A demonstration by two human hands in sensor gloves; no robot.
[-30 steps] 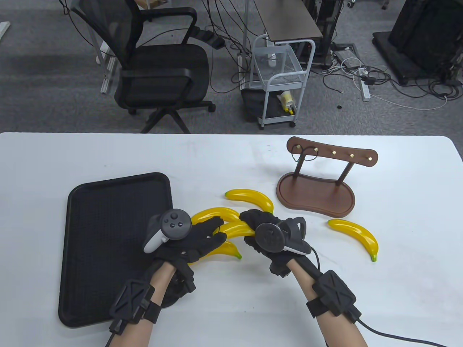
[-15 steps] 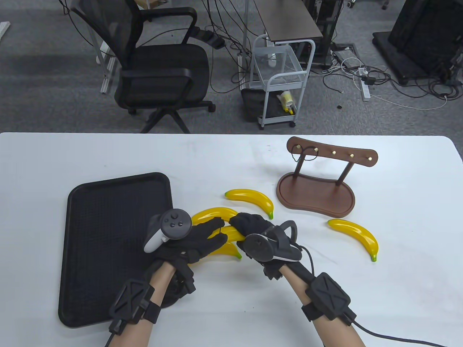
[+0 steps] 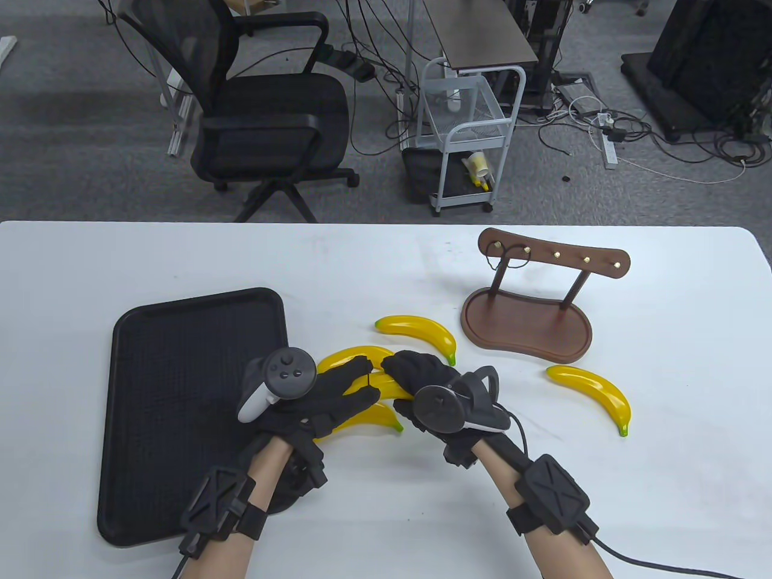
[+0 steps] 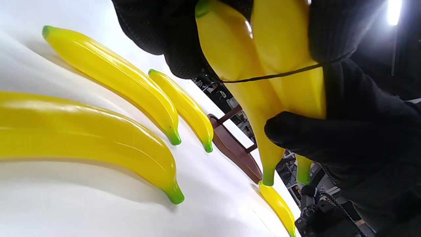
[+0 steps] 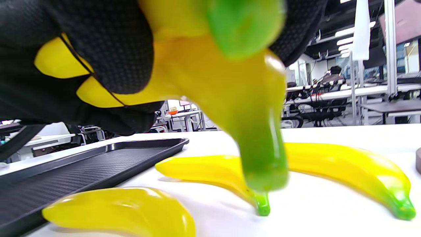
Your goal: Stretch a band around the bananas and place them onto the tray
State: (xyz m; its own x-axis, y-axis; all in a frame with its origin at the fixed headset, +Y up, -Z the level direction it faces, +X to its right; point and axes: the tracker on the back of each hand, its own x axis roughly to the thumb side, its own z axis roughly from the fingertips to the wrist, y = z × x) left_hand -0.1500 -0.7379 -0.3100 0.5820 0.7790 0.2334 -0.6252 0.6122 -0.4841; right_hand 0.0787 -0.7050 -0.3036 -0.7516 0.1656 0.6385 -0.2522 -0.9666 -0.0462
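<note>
Band point(image 4: 279, 75) half-stretched across two bananas point(image 4: 263, 65), held up just right of tray point(image 3: 181, 313). Right hand point(image 3: 422, 380) clamped round bananas, left hand point(image 3: 325, 398) fingers out, pulling band. Risk: thin band snapping off slick skins, pair splitting.

Tray point(image 3: 181, 338) lies left on the counter point(image 3: 386, 259), stand point(image 3: 526, 322) right, bananas point(image 3: 416, 330) between them.

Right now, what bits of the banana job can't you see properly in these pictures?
- Table view: the held bananas are mostly covered by the left hand and right hand.
- Left wrist view: the thin black band disappears behind gloved fingers; whether it goes all round is unclear.
- Right wrist view: the nearest banana tip is blurred.
</note>
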